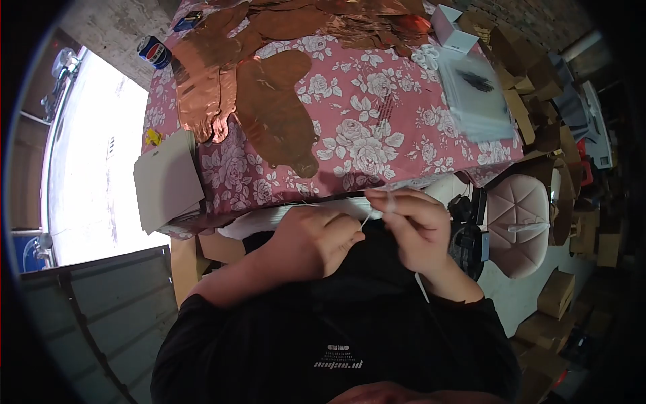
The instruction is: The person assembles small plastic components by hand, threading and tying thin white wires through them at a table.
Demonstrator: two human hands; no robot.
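The left hand (317, 241) has its fingers curled in a closed fist, thumb side toward 3 o'clock, gripping one end of a thin white strand (368, 218). The right hand (422, 225), at 3 o'clock from the left, has thumb and forefinger pinched narrow on the other end, with a translucent white piece (390, 200) lying against its fingers. The strand spans the short gap between the hands, in front of the black shirt (323, 323).

Reference the following positions to the hands. At 12 o'clock: table with pink floral cloth (397, 151). At 11 o'clock: copper-coloured foil shape (272, 111), lying flat on the cloth. Just above 9 o'clock: stack of grey cards (165, 182), at the table edge. At 10 o'clock: blue can (155, 52). At 1 o'clock: stack of clear plastic sheets (478, 101); beyond it, white box (454, 30). At 3 o'clock: padded seat (516, 232).
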